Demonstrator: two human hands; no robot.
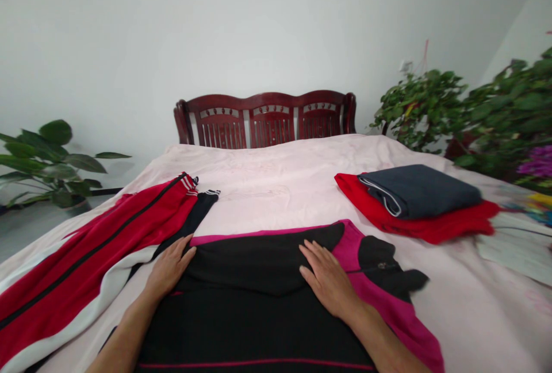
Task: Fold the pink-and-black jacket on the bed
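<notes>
A black and magenta zip-neck top (259,304) lies spread on the bed in front of me, its collar pointing right. One black sleeve is laid across the body along the far side. My left hand (171,264) rests with fingers stretched out on the top's left end, by the sleeve's end. Flat on the black cloth near the shoulder lies my right hand (330,281), fingers apart. Neither hand grips anything. To the left is a red, white and black tracksuit garment (112,246) with striped cuffs, close beside my left forearm.
On the right, a folded dark blue garment (425,189) sits on a folded red one (435,229). A pale pink sheet (267,189) covers the surface. Behind stands a dark wooden slatted backrest (271,120). Leafy plants (422,108) crowd the right; another plant (56,160) is left.
</notes>
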